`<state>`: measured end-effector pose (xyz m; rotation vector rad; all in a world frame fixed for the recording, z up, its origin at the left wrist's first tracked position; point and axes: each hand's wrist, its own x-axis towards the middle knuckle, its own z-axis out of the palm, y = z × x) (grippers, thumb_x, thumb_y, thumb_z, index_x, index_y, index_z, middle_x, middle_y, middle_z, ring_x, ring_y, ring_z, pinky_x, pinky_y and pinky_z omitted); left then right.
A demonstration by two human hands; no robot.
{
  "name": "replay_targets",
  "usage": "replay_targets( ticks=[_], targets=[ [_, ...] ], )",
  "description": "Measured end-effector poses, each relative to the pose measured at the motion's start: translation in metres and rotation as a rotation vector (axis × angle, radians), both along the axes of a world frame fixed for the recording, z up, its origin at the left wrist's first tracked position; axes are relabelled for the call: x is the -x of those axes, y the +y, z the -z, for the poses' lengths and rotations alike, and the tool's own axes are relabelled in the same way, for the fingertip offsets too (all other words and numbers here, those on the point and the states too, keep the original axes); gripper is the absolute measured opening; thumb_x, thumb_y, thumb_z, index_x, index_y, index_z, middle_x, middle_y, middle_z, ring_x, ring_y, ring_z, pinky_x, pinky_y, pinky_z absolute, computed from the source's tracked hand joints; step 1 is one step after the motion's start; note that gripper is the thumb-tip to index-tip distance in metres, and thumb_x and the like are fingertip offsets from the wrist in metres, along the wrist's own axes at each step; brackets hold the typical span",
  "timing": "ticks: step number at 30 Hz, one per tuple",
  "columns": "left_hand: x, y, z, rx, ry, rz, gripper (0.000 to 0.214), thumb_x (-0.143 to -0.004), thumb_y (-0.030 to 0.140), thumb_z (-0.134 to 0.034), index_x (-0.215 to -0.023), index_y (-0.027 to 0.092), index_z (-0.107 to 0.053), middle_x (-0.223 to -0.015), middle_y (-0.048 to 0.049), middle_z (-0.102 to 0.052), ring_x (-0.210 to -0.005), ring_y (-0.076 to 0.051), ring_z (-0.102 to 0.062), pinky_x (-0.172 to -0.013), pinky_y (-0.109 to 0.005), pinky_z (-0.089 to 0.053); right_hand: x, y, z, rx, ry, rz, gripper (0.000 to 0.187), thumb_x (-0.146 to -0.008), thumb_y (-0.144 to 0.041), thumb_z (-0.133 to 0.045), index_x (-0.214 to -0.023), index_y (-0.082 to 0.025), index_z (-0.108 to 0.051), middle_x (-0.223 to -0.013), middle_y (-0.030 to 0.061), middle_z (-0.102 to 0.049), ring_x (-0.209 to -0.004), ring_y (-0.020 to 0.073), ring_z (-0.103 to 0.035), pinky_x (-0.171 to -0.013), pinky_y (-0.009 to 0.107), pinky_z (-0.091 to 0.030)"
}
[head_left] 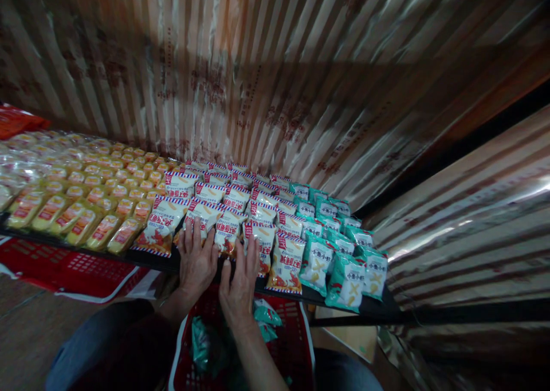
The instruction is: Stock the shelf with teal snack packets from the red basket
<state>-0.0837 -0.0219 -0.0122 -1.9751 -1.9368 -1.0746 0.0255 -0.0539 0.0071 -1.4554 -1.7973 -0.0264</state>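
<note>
1. Reaching forward over a long black shelf (pixel 373 308) with the bare left hand (pixel 199 259) and, just beside it, the bare right hand (pixel 239 285).
2. Standing close together in rows on the middle of the shelf, printed faces outward: white-and-orange plastic snack packets (pixel 231 222) with red lettering and striped edges.
3. With the left hand, fingers uncurled and slightly spread, laid over the face of one front-row packet; thumb side near the next packet along.
4. With the right hand, fingers extended and loosely parted, thumb held away from them, tips at the face of another front-row packet.
5. Neither hand wrapped around a packet; impossible to tell how firmly pressing.
6. To the right, nearer the shelf's end: rows of green-and-white plastic snack packets (pixel 341 245), upright or leaning.
7. To the left: many rows of small, rounded yellow cakes in clear wrappers (pixel 98 193).
8. Below the hands, between the knees: a red plastic basket with a pale rim (pixel 296 322), holding loose green packets (pixel 266 316).
9. Under the shelf's left part: another red slatted basket (pixel 81 271).
10. Behind everything: brown-and-white striped sheeting (pixel 240 47).
</note>
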Motion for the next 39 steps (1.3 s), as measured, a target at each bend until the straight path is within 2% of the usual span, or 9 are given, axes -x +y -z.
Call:
replay_targets(
  ticks=[4,8,10,14,19,25,29,33,39],
  targets=[
    [-0.006,-0.002,-0.004,-0.060,-0.011,0.016,0.040,-0.087,0.021,-0.050,-0.126,0.018,-0.056,-0.157,-0.0116,-0.012,-0.143,-0.036,-0.009,-0.110,-0.059,-0.021,-0.023,-0.010,0.001,-0.041,-0.039,0.135,0.048,-0.093,-0.025,-0.038,-0.141,-0.019,-0.034,-0.155,0.0148,-0.012,-0.143,0.0329,-0.007,-0.104,0.065,-0.026],
    [-0.020,-0.007,-0.009,-0.146,0.017,0.056,0.042,-0.086,0.019,-0.051,-0.128,0.015,-0.054,-0.157,-0.0140,-0.009,-0.142,-0.037,-0.012,-0.110,-0.058,-0.021,-0.035,-0.006,0.004,-0.036,-0.026,0.156,0.049,-0.093,-0.025,-0.038,-0.141,-0.019,-0.032,-0.156,0.0153,-0.009,-0.143,0.0330,-0.006,-0.104,0.066,-0.026],
    [-0.031,-0.012,-0.011,-0.181,0.026,0.119,0.042,-0.086,0.019,-0.050,-0.128,0.015,-0.053,-0.157,-0.0140,-0.009,-0.142,-0.037,-0.012,-0.111,-0.058,-0.020,-0.038,-0.001,0.004,-0.034,0.005,0.160,0.047,-0.094,-0.027,-0.036,-0.140,-0.018,-0.033,-0.155,0.0160,-0.009,-0.143,0.0326,-0.007,-0.104,0.065,-0.025],
    [-0.057,-0.022,-0.006,-0.149,0.030,0.290,0.042,-0.088,0.019,-0.046,-0.130,0.016,-0.051,-0.154,-0.0152,-0.019,-0.142,-0.035,-0.013,-0.111,-0.056,-0.021,-0.047,0.012,-0.003,-0.009,0.096,0.148,0.046,-0.095,-0.032,-0.034,-0.136,-0.014,-0.040,-0.152,0.0191,-0.019,-0.142,0.0296,-0.016,-0.106,0.059,-0.027],
    [-0.078,-0.019,0.008,-0.071,0.048,0.353,0.049,-0.088,0.022,-0.048,-0.137,0.017,-0.043,-0.152,-0.0164,-0.026,-0.142,-0.034,-0.012,-0.112,-0.055,-0.019,-0.057,0.025,-0.011,0.075,0.197,0.131,0.047,-0.095,-0.037,-0.033,-0.133,-0.013,-0.044,-0.148,0.0184,-0.031,-0.139,0.0266,-0.025,-0.108,0.054,-0.029],
    [-0.074,-0.008,0.012,-0.070,0.099,0.298,0.055,-0.089,0.017,-0.046,-0.142,0.019,-0.034,-0.153,-0.0147,-0.024,-0.143,-0.029,-0.010,-0.112,-0.050,-0.023,-0.045,0.024,-0.004,0.116,0.248,0.114,0.048,-0.095,-0.038,-0.032,-0.135,-0.013,-0.043,-0.149,0.0177,-0.030,-0.140,0.0246,-0.024,-0.110,0.051,-0.028],
    [-0.068,-0.009,0.010,-0.051,0.079,0.330,0.055,-0.089,0.017,-0.044,-0.143,0.018,-0.032,-0.153,-0.0147,-0.024,-0.143,-0.029,-0.011,-0.112,-0.050,-0.024,-0.040,0.025,-0.002,0.099,0.241,0.087,0.047,-0.096,-0.036,-0.031,-0.136,-0.013,-0.040,-0.149,0.0169,-0.029,-0.140,0.0233,-0.024,-0.110,0.051,-0.028],
    [-0.070,-0.011,0.005,-0.047,0.000,0.382,0.057,-0.085,0.026,-0.053,-0.139,0.015,-0.039,-0.153,-0.0178,-0.024,-0.142,-0.033,-0.013,-0.112,-0.054,-0.021,-0.050,0.043,-0.015,0.054,0.196,0.085,0.048,-0.095,-0.037,-0.032,-0.137,-0.014,-0.039,-0.150,0.0168,-0.027,-0.141,0.0250,-0.021,-0.110,0.053,-0.027],
    [-0.077,-0.009,0.002,-0.060,-0.055,0.398,0.044,-0.084,0.031,-0.056,-0.126,0.020,-0.054,-0.152,-0.0159,-0.025,-0.142,-0.034,-0.015,-0.112,-0.055,-0.021,-0.063,0.080,-0.038,0.146,0.113,0.057,0.051,-0.092,-0.037,-0.036,-0.135,-0.011,-0.042,-0.147,0.0194,-0.033,-0.139,0.0277,-0.025,-0.109,0.051,-0.030]
  ],
)
